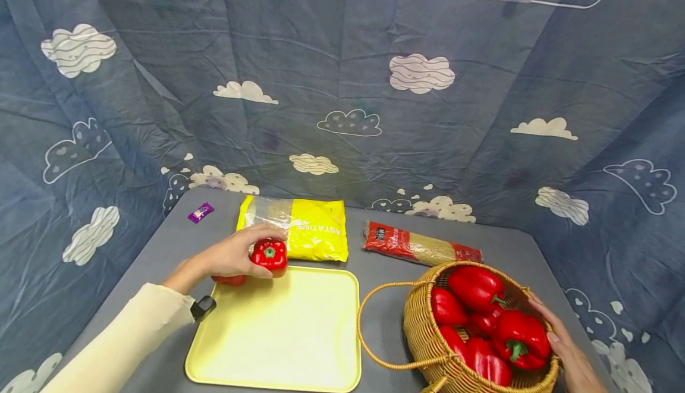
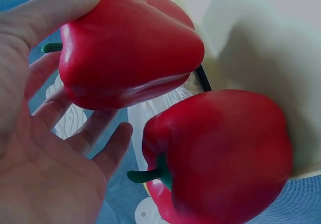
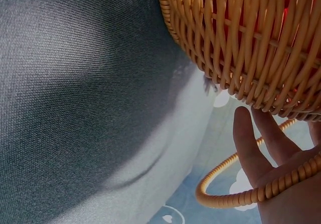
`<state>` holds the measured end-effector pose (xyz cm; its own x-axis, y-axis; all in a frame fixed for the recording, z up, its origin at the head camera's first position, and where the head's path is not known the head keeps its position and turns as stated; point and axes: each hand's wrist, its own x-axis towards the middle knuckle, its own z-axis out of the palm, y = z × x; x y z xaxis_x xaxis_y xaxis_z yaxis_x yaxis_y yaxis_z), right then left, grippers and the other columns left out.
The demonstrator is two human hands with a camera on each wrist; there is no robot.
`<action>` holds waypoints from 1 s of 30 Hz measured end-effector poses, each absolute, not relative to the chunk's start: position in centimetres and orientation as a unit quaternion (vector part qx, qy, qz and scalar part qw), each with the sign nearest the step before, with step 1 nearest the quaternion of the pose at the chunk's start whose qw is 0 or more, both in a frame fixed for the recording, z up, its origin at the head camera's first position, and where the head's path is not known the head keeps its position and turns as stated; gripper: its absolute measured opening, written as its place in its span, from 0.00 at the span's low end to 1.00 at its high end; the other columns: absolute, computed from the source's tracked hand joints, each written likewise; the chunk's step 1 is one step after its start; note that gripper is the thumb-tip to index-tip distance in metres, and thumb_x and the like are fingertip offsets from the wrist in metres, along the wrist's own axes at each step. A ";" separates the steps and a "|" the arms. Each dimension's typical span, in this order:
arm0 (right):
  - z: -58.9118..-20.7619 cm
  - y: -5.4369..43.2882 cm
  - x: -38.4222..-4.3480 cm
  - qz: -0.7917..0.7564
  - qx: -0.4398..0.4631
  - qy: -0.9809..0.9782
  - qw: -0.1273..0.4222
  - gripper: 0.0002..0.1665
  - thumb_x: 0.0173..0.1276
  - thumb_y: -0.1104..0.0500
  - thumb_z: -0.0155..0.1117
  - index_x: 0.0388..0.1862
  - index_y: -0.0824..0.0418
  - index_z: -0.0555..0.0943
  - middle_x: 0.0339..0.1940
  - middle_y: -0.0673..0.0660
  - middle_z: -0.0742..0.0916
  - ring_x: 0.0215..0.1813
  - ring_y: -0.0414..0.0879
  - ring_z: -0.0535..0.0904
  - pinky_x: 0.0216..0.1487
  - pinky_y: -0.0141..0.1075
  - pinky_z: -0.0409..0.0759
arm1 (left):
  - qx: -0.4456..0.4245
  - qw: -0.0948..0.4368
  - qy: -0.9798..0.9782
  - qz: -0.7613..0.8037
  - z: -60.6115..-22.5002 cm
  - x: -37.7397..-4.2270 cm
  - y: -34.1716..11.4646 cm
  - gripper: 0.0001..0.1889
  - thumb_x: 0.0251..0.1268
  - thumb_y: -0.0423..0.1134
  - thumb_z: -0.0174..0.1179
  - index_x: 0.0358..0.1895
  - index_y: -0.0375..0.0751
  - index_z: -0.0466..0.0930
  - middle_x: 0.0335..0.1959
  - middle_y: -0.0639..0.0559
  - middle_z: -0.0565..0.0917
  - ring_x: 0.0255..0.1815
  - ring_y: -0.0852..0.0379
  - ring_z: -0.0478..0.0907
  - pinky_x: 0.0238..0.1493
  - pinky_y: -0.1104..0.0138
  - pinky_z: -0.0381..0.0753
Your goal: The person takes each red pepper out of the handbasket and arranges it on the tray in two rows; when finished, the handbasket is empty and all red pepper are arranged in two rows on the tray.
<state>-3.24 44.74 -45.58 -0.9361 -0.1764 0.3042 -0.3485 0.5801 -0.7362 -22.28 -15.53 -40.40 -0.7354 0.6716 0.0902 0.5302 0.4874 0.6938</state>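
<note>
Left hand (image 1: pixel 238 256): thumb and fingers pinch a red bell pepper (image 1: pixel 273 262) over the far edge of the cream tray (image 1: pixel 289 333), toward its far left corner. Stem end faces up; cannot tell whether pepper touches tray. In the left wrist view, thumb lies on the pepper's upper side, two lower fingers spread away from it. Second red bell pepper (image 2: pixel 235 153) at the tray's far left corner, just beside the held one, partly hidden by the hand from above.

Right hand (image 1: pixel 569 348): fingers extended, resting at the right side of the wicker basket (image 1: pixel 420 321), near right corner of table (image 1: pixel 171 250). Cannot tell whether the thumb hooks over the rim. Inside basket, several more red bell peppers (image 1: pixel 473 289). One looped handle (image 1: pixel 369 345) reaches left to the tray's right edge; contact unclear.

Along the table's far edge: small purple wrapped sweet (image 1: pixel 200 212) by far left corner; yellow bag (image 1: pixel 321 232), part clear, lettering upside down, just beyond tray; red packet of dried noodles (image 1: pixel 393 241) farther right, beyond basket.

Left arm: cream sleeve (image 1: pixel 134 321), black wristband (image 1: pixel 203 308). Blue cloud-print cloth (image 1: pixel 348 24) behind.
</note>
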 end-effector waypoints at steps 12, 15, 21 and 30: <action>-45.5 44.7 -3.1 0.430 0.145 -0.885 0.100 0.32 0.78 0.69 0.27 0.80 0.68 0.52 0.79 0.31 0.56 0.75 0.19 0.47 0.65 0.10 0.47 | 0.331 0.093 0.869 0.355 -41.0 -22.5 -15.7 0.37 0.47 0.42 0.79 0.63 0.36 0.76 0.64 0.39 0.78 0.67 0.36 0.70 0.63 0.44 0.76; -45.5 44.7 -3.1 0.436 0.143 -0.884 0.090 0.32 0.79 0.69 0.26 0.80 0.67 0.51 0.79 0.31 0.56 0.75 0.18 0.47 0.65 0.10 0.47 | 0.329 0.094 0.869 0.358 -41.3 -22.5 -15.8 0.37 0.47 0.43 0.79 0.63 0.36 0.76 0.62 0.38 0.79 0.65 0.36 0.73 0.61 0.45 0.78; -45.5 44.7 -3.1 0.449 0.149 -0.877 0.079 0.32 0.79 0.69 0.25 0.80 0.67 0.49 0.79 0.31 0.55 0.75 0.18 0.47 0.64 0.10 0.47 | 0.319 0.105 0.866 0.369 -41.6 -22.3 -15.9 0.37 0.47 0.43 0.79 0.63 0.36 0.76 0.61 0.38 0.79 0.60 0.39 0.76 0.59 0.48 0.80; -45.5 44.7 -3.2 0.451 0.147 -0.877 0.081 0.32 0.79 0.69 0.26 0.80 0.67 0.49 0.79 0.31 0.55 0.75 0.18 0.47 0.64 0.10 0.47 | 0.324 0.094 0.873 0.353 -41.6 -22.4 -16.1 0.37 0.47 0.44 0.79 0.63 0.38 0.77 0.61 0.39 0.79 0.60 0.39 0.76 0.59 0.47 0.79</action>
<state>-3.18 44.68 -45.49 -0.9434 -0.1845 0.2756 -0.3315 0.5500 -0.7666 -22.37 -16.11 -41.58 -0.7717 0.6327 0.0642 0.4995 0.5405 0.6770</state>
